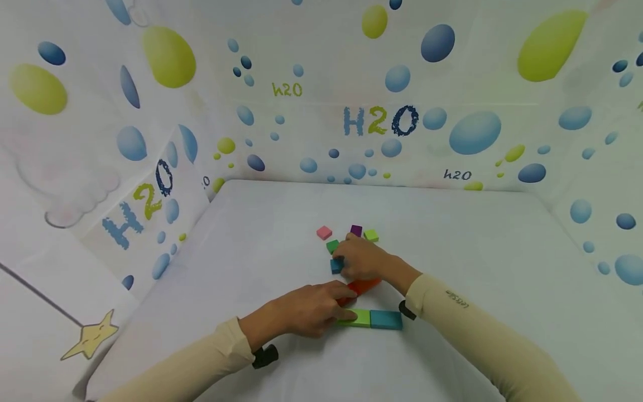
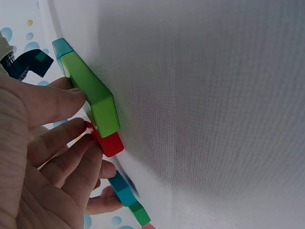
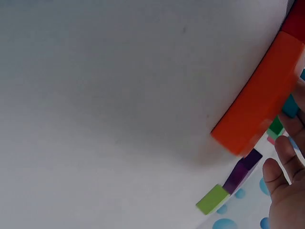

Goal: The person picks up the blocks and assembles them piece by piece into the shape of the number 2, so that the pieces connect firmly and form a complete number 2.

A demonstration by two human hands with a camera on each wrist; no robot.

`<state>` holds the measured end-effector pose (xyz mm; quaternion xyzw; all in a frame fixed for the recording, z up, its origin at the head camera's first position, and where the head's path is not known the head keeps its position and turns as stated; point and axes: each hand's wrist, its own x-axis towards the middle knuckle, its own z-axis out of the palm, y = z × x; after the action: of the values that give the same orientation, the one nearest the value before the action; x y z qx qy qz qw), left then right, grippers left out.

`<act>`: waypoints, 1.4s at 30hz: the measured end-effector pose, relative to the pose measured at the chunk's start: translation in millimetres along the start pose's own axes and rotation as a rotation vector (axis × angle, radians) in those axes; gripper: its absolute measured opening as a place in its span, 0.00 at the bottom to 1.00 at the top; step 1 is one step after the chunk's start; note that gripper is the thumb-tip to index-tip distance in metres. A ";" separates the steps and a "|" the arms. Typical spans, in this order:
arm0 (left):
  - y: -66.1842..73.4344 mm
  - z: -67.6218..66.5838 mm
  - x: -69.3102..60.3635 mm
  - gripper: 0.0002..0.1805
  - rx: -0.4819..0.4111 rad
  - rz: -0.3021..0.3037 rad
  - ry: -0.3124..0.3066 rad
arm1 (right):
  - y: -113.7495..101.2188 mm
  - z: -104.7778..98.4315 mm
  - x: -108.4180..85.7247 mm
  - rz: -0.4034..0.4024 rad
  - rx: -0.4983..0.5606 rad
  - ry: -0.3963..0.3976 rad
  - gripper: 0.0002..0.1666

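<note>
Left hand, loosely spread, touches a smooth lime-green oblong block; sideways pressure could skew it. Right hand: grip hidden, cannot tell.

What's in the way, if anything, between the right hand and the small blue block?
Nothing visible: the right hand reaches right to the small blue block. The red block and orange block lie lower in the head view, not between.

White table, lime block touching teal block, red block meeting orange block behind, smaller coloured blocks beyond
</note>
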<state>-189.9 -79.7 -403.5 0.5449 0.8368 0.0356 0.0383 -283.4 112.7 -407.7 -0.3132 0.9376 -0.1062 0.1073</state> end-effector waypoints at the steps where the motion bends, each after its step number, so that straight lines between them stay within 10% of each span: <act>1: -0.1 -0.2 0.0 0.22 -0.003 0.002 0.002 | 1.9 -1.0 -1.3 0.007 0.005 0.002 0.25; 17: -3.9 -2.2 -5.6 0.23 -0.008 -0.009 -0.009 | 50.6 -7.1 -35.9 0.023 -0.027 0.073 0.22; 42: -3.1 1.1 0.7 0.23 -0.023 0.014 0.011 | 47.4 -3.9 -51.4 0.108 -0.012 0.017 0.20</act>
<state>-192.9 -80.3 -404.9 0.5503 0.8326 0.0487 0.0398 -271.1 181.6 -409.6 -0.2619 0.9546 -0.0974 0.1032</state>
